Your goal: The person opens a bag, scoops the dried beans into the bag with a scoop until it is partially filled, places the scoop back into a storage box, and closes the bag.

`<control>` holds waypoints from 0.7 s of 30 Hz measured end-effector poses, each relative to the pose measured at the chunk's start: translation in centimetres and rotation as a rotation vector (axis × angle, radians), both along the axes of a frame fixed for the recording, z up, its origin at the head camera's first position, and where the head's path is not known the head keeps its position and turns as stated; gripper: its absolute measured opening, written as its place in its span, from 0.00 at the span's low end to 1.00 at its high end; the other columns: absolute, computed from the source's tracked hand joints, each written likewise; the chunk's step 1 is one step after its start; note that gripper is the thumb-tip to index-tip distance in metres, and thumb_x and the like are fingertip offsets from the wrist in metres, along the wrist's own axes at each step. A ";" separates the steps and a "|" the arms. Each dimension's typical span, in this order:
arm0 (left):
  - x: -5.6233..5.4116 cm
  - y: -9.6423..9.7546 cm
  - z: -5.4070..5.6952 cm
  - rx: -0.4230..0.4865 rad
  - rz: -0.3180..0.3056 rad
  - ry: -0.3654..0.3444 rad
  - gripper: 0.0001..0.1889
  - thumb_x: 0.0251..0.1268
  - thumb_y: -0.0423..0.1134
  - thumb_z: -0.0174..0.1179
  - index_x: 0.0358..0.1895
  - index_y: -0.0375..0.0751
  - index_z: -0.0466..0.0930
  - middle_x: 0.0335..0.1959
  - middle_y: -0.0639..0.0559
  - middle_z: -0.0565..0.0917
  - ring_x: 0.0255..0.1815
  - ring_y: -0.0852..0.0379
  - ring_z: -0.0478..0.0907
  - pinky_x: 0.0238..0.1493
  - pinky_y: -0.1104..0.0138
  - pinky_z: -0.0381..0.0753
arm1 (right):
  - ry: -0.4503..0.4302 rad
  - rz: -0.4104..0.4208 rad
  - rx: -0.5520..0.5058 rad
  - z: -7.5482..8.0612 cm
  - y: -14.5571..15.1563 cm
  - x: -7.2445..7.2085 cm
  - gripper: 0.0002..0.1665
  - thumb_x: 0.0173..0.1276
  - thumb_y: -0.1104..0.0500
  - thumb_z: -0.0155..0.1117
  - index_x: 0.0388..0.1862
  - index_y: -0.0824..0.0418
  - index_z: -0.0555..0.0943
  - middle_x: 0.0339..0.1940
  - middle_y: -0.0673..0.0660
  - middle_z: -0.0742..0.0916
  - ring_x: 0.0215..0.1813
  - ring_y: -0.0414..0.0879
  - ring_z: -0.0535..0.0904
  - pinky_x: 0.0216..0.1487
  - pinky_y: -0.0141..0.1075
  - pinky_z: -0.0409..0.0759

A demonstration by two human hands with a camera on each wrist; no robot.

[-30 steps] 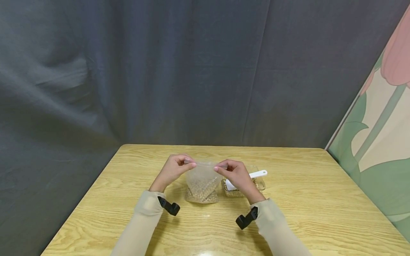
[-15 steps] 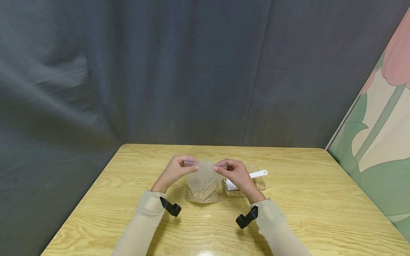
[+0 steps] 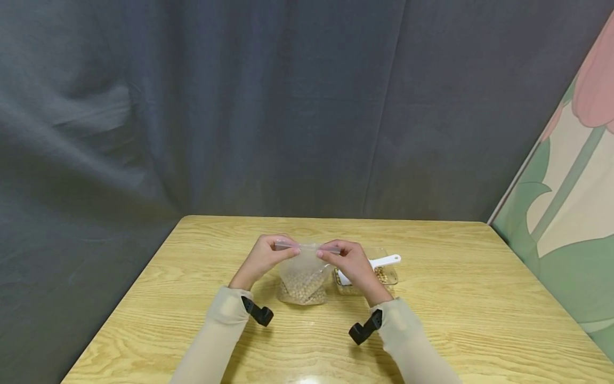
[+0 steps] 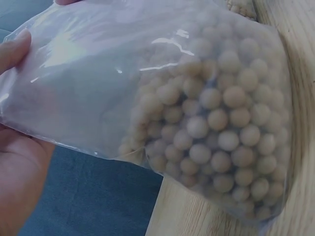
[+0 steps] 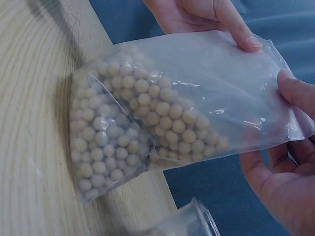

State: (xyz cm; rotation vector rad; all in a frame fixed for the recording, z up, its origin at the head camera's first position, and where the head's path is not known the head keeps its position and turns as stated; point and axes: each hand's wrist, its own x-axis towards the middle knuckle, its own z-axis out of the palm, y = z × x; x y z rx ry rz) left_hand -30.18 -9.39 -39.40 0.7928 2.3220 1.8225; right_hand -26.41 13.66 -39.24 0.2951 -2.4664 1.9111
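A clear zip-top bag (image 3: 299, 274) stands on the table, its lower part filled with small round beige balls that look like dried chickpeas or soybeans (image 5: 170, 118). My left hand (image 3: 265, 260) pinches the top strip of the bag between thumb and fingers, left of its middle. On the other side my right hand (image 3: 349, 261) pinches the same strip, the thumb (image 5: 295, 91) in front and the fingers behind. Both thumbs lie close to each other near the middle of the strip. The left wrist view shows the bag's bulging bottom touching the wood.
Just right of the bag, partly behind my right hand, stands a clear container (image 3: 390, 278) with more of the beige balls. A white scoop (image 3: 385, 261) lies in it, handle pointing right. The wooden table (image 3: 479, 298) ends at a dark curtain (image 3: 288, 106).
Along the top strip my left thumb has slid a little to the right. My right hand has shifted slightly left, and the bag stays in place.
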 end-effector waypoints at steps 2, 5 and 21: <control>0.1 0.0 0.1 -0.002 0.001 -0.001 0.10 0.63 0.34 0.62 0.43 0.31 0.85 0.45 0.39 0.84 0.41 0.58 0.81 0.46 0.63 0.80 | -0.005 -0.004 -0.007 0.0 -0.1 0.0 0.16 0.61 0.50 0.69 0.43 0.60 0.87 0.43 0.54 0.87 0.43 0.43 0.82 0.47 0.38 0.80; 0.7 0.0 0.8 -0.002 -0.002 0.001 0.10 0.63 0.33 0.62 0.42 0.30 0.85 0.44 0.38 0.84 0.40 0.58 0.82 0.46 0.64 0.81 | 0.004 -0.007 -0.007 0.0 -0.1 -0.1 0.15 0.61 0.51 0.69 0.42 0.59 0.87 0.42 0.54 0.87 0.41 0.43 0.81 0.44 0.38 0.80; 1.9 0.1 2.3 0.060 -0.019 0.001 0.10 0.63 0.31 0.62 0.41 0.25 0.84 0.37 0.49 0.85 0.37 0.61 0.81 0.43 0.66 0.80 | -0.014 -0.019 -0.036 0.1 -0.6 -0.2 0.17 0.60 0.53 0.71 0.42 0.64 0.87 0.40 0.55 0.87 0.42 0.42 0.81 0.44 0.37 0.79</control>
